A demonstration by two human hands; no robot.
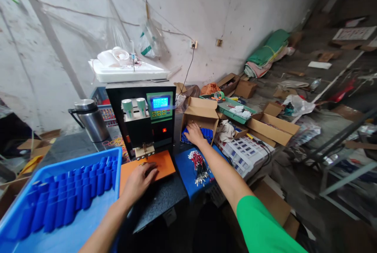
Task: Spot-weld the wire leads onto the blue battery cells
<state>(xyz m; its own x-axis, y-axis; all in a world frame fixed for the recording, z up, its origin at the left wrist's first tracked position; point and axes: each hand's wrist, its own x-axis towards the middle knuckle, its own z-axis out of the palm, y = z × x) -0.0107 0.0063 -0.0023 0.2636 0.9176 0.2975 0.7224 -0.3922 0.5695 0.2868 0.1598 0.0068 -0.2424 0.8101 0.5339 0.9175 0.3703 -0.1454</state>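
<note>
Blue cylinders [207, 134] lie in an open cardboard box [202, 105], right of the machine, on the far side of the wires. Right hand [193, 133] is in the box, over the cylinders at the left; fingers stretched forward, slightly spread. Cannot tell whether they grip one.

Left hand [141, 181] rests on an orange board [165, 163] just below the machine's metal tips [144, 150]. Fingers bent and close together; cannot tell if anything is pinched under them.

Black machine [141, 129] stands behind the board, blue screen [160, 103] lit, two pale green knobs at its upper left. Near right of it, a bundle of red and black wires [200, 168] on a blue sheet [183, 176]. Near left, a blue tray [119, 166] with more cylinders standing in rows. Far left, a steel jug [92, 122]. Far right, a green tray [225, 109] with white pieces; nearer, a white crate [244, 158].
</note>
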